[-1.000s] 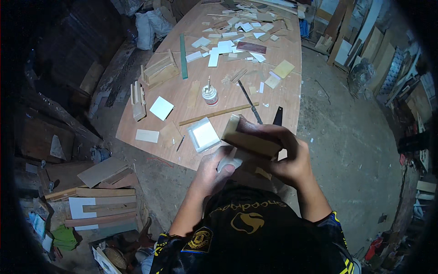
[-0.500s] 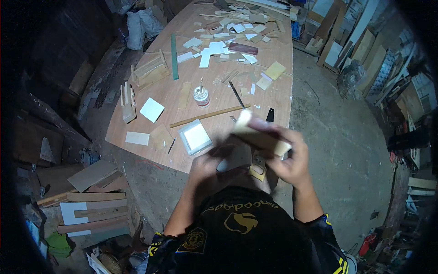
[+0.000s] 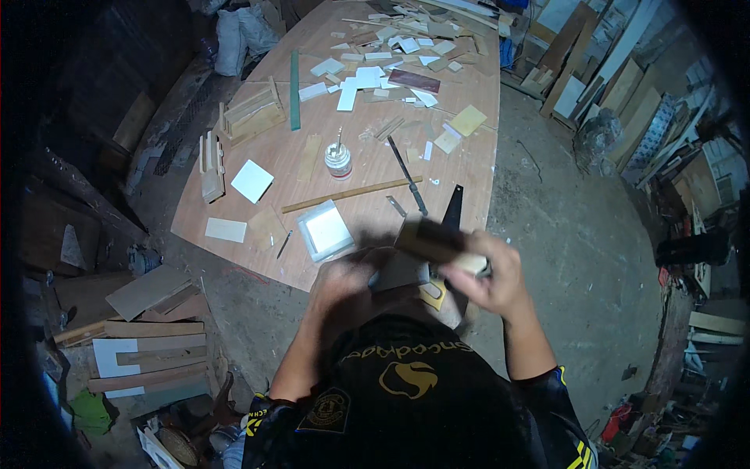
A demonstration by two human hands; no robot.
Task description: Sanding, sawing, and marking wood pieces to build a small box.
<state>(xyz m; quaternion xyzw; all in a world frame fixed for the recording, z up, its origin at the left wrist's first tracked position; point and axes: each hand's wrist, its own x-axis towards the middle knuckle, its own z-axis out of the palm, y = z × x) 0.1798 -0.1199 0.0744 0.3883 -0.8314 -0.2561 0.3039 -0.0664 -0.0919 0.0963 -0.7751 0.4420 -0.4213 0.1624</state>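
My right hand (image 3: pixel 494 277) grips a wooden block (image 3: pixel 430 242) with a dark top and a pale end, smeared by motion. My left hand (image 3: pixel 337 283) is lower and to the left, closed on a grey piece (image 3: pixel 391 275) that is blurred and partly in shadow. A yellow handle (image 3: pixel 432 294) with an oblong hole lies just below the block. Beyond my hands on the table (image 3: pixel 234 117) are a pale square tray (image 3: pixel 324 233), a dark handsaw blade (image 3: pixel 455 205) and a small metal strip (image 3: pixel 395 205).
A jar with a stick (image 3: pixel 337 162), a long wood strip (image 3: pixel 351 193), a green strip (image 3: pixel 294 90) and scattered offcuts (image 3: pixel 422 98) cover parts of the table. Small wooden assemblies (image 3: pixel 254 109) stand at its left. Boards lean at right (image 3: pixel 570 43) and lie at lower left (image 3: pixel 148 352).
The block in my right hand has tilted and moved downward, its dark face now up. My left hand has shifted slightly left. The view has shifted, so the table appears farther left.
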